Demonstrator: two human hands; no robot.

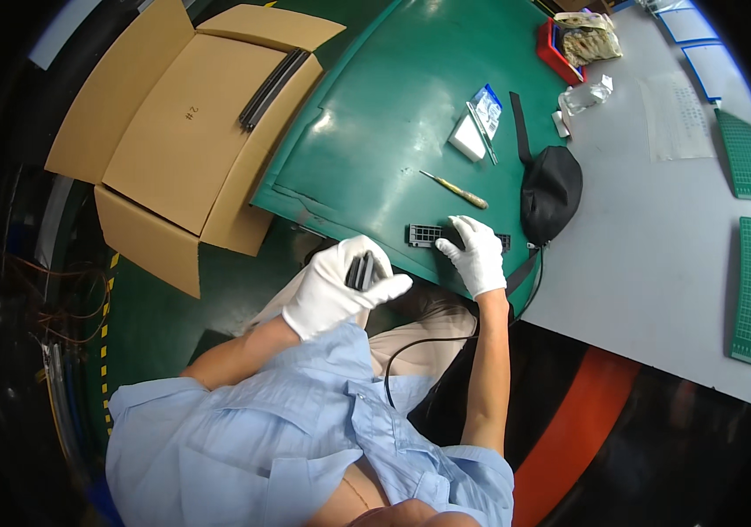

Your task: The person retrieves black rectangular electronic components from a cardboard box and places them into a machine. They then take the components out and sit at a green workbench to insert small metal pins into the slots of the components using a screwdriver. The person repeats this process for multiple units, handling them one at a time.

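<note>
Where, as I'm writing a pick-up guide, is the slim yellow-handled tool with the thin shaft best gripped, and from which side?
Probably around the middle of its thick yellow handle, from above and the near right. The tool lies flat on the green table, its thin shaft pointing away and left, and the handle's end lies nearest the white-gloved right hand.

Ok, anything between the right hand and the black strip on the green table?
Nothing visible: the right hand is over the strip, hiding part of it. The screwdriver lies beyond, clear of both.
</note>
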